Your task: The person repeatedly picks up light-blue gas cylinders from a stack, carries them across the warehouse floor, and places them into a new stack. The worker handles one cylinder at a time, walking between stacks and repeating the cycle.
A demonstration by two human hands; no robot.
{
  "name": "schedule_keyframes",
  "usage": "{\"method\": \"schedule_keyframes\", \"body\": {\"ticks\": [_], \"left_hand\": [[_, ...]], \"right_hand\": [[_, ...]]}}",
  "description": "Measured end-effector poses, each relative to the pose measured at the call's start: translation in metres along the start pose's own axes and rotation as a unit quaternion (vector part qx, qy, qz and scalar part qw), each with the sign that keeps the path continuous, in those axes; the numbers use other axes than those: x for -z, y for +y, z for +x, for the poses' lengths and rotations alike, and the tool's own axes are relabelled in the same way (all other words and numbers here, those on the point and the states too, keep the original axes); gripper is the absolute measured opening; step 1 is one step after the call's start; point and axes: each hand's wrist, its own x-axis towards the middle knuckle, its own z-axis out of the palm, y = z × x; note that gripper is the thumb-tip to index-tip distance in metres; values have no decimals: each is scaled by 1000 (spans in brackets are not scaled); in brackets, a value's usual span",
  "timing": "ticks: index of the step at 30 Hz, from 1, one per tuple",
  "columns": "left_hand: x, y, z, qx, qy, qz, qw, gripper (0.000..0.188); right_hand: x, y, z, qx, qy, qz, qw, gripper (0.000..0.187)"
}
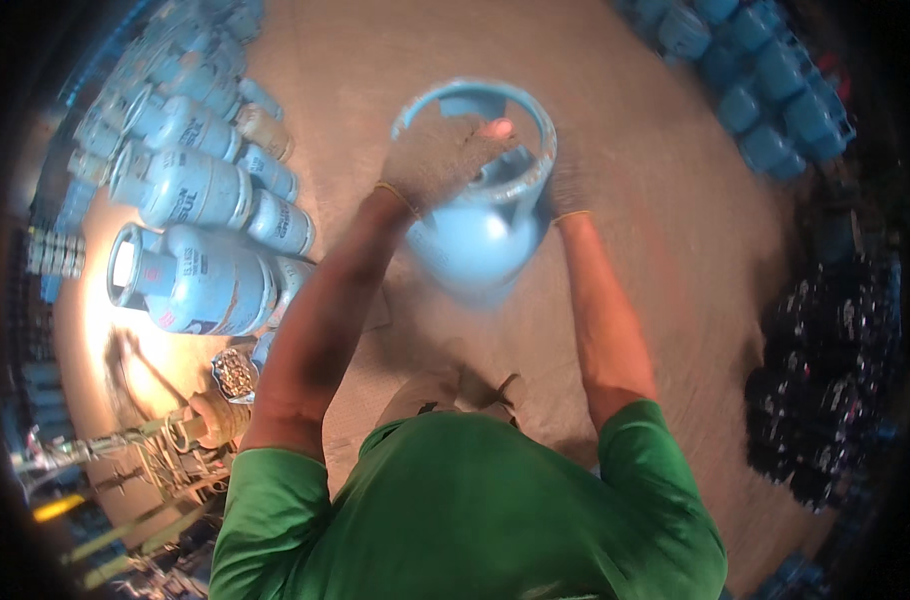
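A light blue gas cylinder stands in front of me, blurred by motion, its ring-shaped collar worn along the rim. My left hand, in a greyish work glove, grips the collar at its left side and reaches over the top opening. A small pink spot shows at that hand's fingertips; whether it is a bare fingertip or a valve cap I cannot tell. Close against the cylinder's right side is my right hand, gloved and smeared, with its fingers hidden. Yellowish bands circle both wrists.
To my left, several blue gas cylinders lie on their sides in rows. An open container of small metal parts sits near a rack of rods and pipes. Blue cylinders fill the far right; dark, shiny stacked items stand nearer.
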Motion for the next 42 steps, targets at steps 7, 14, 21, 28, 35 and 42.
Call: {"method": "schedule_keyframes", "body": {"ticks": [7,14,21,28,35,42], "left_hand": [[10,11,27,54,-91,69,992,50],[4,-10,39,-110,-98,153,977,44],[17,0,32,94,-157,35,982,66],[17,-3,29,35,-183,10,982,68],[26,45,-27,-121,-334,47,934,67],[62,-38,10,-200,-347,140,906,70]], "right_hand": [[-49,55,-163,-288,16,625,726,66],[-64,110,-129,-359,49,582,728,82],[-34,120,-63,-239,-50,404,882,76],[-47,39,-215,-434,15,263,862,98],[-9,8,-241,-569,-8,422,706,84],[-62,41,-139,-434,-4,509,744,63]]}}
